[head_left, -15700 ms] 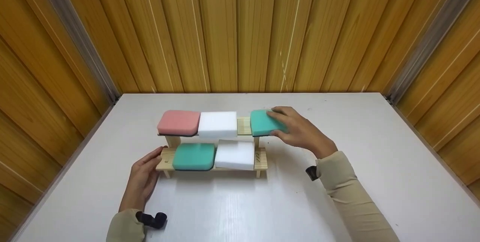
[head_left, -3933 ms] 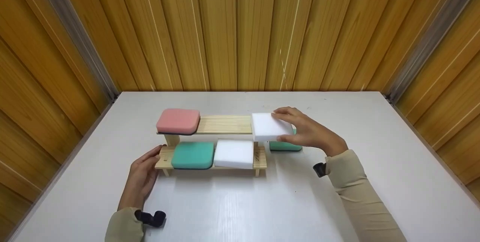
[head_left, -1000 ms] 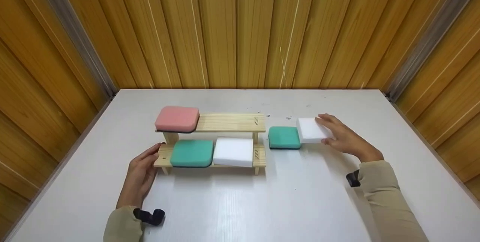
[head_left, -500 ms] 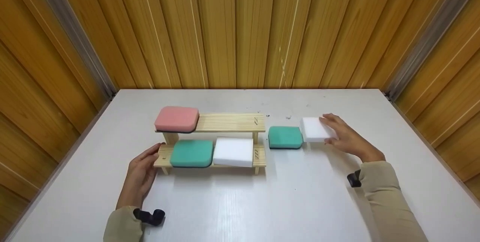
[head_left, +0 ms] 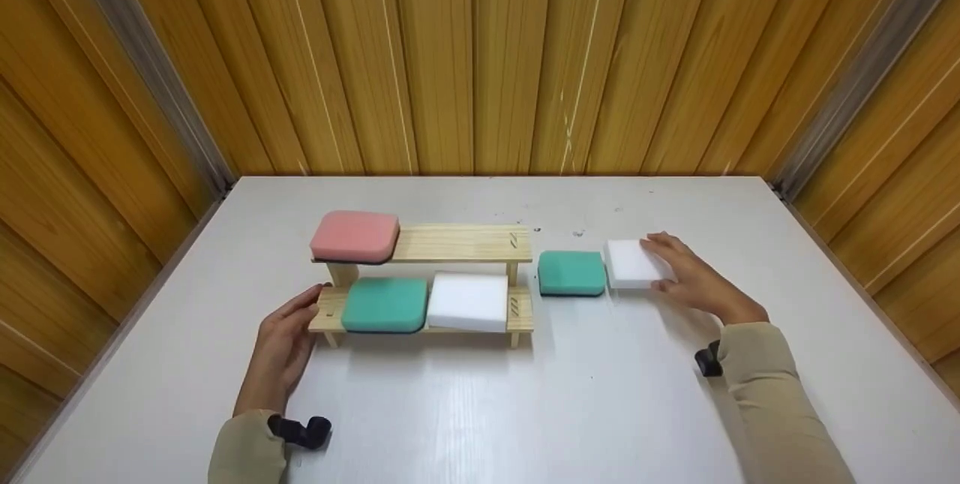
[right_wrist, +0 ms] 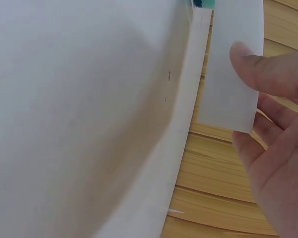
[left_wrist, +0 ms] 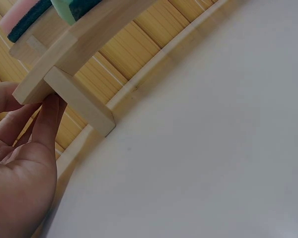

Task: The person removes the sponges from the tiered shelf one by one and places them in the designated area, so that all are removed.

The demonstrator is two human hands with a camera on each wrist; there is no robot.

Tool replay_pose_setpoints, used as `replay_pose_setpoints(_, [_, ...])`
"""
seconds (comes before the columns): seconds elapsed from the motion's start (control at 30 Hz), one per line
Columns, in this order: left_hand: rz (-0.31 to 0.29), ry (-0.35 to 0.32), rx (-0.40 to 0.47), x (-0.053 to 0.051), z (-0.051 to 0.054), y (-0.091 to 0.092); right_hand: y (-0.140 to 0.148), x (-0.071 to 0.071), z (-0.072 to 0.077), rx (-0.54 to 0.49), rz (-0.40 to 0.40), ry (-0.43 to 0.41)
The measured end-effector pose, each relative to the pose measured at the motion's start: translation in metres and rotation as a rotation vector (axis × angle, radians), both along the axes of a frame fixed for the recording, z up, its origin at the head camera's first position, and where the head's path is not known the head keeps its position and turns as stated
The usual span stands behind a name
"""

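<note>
My right hand point(head_left: 697, 278) grips the right end of a white sponge block point(head_left: 634, 265), just right of a green sponge point(head_left: 571, 272) on the table. In the right wrist view the thumb lies on the face of the white block point(right_wrist: 231, 74), with fingers behind it. My left hand point(head_left: 280, 345) holds the left end of the lower shelf point(head_left: 328, 310) of a two-tier wooden rack; the left wrist view shows thumb and fingers pinching the board's corner point(left_wrist: 35, 82). That lower board bears another green sponge point(head_left: 385, 305) and another white block point(head_left: 468, 302). A pink sponge point(head_left: 355, 235) sits at the upper shelf's left end.
The rack's upper board point(head_left: 465, 243) shows bare wood right of the pink sponge. A white table point(head_left: 450, 424) lies under everything, with wood-patterned panels point(head_left: 510, 56) behind and at both sides.
The white block went from the upper shelf's right end to beside the green sponge, which earlier stood on that shelf in my right hand. Another white block left the upper shelf's middle. My left hand stayed.
</note>
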State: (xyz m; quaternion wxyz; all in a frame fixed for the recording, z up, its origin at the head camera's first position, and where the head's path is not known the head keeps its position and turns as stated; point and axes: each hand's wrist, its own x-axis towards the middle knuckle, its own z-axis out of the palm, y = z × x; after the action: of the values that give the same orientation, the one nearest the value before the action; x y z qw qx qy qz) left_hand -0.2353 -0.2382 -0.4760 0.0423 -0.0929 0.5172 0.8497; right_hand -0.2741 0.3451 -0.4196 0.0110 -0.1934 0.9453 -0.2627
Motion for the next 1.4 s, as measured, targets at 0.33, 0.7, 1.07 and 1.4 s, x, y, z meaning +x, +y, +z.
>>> replay_pose_setpoints(0.33, [-0.005,-0.010,0.024,0.000,0.002,0.000,0.003,-0.003,-0.003,0.024,-0.013,-0.052])
replay_pose_setpoints(0.7, [0.004,-0.014,0.023,-0.001,0.002,0.000,0.000,-0.005,-0.006,0.041,-0.053,-0.121])
replay_pose_setpoints(1.07, [0.006,-0.007,-0.017,-0.001,0.000,-0.001,-0.003,-0.008,-0.011,0.032,-0.086,-0.182])
replay_pose_setpoints(1.4, [0.008,0.004,-0.014,-0.001,0.000,0.000,-0.001,-0.009,-0.011,0.048,-0.081,-0.217])
